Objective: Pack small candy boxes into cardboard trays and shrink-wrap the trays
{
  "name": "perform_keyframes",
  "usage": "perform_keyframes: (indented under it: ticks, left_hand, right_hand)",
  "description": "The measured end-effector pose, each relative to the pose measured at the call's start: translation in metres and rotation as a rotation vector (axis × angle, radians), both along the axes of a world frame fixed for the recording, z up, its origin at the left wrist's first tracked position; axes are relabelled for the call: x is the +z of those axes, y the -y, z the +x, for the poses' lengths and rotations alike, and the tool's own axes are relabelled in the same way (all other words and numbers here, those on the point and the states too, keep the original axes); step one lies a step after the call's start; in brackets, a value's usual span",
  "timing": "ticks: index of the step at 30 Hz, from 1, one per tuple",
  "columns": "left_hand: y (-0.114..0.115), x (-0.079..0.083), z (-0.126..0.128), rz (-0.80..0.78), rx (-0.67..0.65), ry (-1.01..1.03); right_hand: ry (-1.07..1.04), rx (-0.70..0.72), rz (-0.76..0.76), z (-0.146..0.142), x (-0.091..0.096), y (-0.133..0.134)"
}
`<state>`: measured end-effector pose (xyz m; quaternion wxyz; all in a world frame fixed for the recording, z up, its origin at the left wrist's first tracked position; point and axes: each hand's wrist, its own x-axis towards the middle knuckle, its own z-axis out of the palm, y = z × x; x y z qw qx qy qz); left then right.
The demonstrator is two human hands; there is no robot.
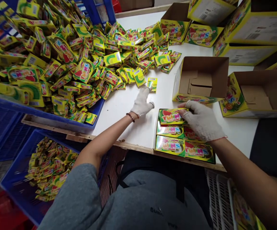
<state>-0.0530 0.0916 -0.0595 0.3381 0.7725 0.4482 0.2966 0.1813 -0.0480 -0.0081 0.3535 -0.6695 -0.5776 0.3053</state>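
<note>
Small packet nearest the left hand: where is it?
Head view, centre: the small packet lies on the white table by the fingertips of the left hand, at the edge of the pile.

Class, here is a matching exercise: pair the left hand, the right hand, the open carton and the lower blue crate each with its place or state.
1 left hand
2 right hand
3 open carton
4 lower blue crate

a rests on the flat packs at the near edge of the table
b lower left, below table level
c fingers at a single small pack
d behind the flat packs, only a cardboard insert inside

Pairs: 1-c, 2-a, 3-d, 4-b
</note>
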Motion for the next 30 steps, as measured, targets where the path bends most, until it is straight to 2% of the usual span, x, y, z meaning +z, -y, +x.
perform_keyframes:
  ticks: [3, 6, 9, 12, 14, 17, 18, 20, 23, 26, 28, 30]
  left_hand:
    - [-0.035, -0.008, 0.008, -0.049, 0.182, -0.149]
    - [-0.057, -0.015, 0.031, -0.067, 0.285, -0.224]
    - [-0.070, -0.022, 0.055, -0.056, 0.327, -0.275]
    - [-0.076, -0.028, 0.064, -0.034, 0.324, -0.373]
    - [-0.073, -0.031, 0.060, -0.009, 0.306, -0.409]
    - [-0.059, -0.032, 0.047, -0.047, 0.282, -0.253]
    - [-0.052, -0.032, 0.042, -0.086, 0.278, -0.159]
    - [-0.035, -0.031, 0.033, -0.170, 0.276, -0.001]
    - [-0.003, -0.024, 0.024, -0.374, 0.300, 0.242]
    - [0.032, -0.010, 0.017, -0.633, 0.300, 0.590]
    - [0.051, 0.000, 0.014, -0.704, 0.287, 0.715]
    - [0.063, 0.008, 0.012, -0.733, 0.287, 0.779]
  right_hand:
    - [0.072, 0.058, 0.039, -0.009, -0.009, 0.003]
    - [0.140, 0.119, 0.128, -0.016, -0.018, 0.002]
    - [0.137, 0.103, 0.108, -0.014, -0.020, -0.001]
    - [0.130, 0.072, 0.144, -0.010, -0.015, -0.001]
    - [0.160, 0.181, 0.235, -0.009, -0.011, 0.001]
    - [0.210, 0.470, 0.306, -0.011, -0.008, 0.004]
    - [0.222, 0.535, 0.291, -0.011, -0.008, 0.005]
    - [0.224, 0.571, 0.245, -0.011, -0.009, 0.006]
    - [0.148, 0.522, 0.187, -0.010, -0.010, 0.004]
    - [0.029, 0.443, 0.098, -0.010, -0.008, 0.000]
    - [-0.042, 0.310, 0.067, -0.011, -0.005, -0.006]
    - [-0.067, 0.098, 0.101, -0.010, -0.006, -0.015]
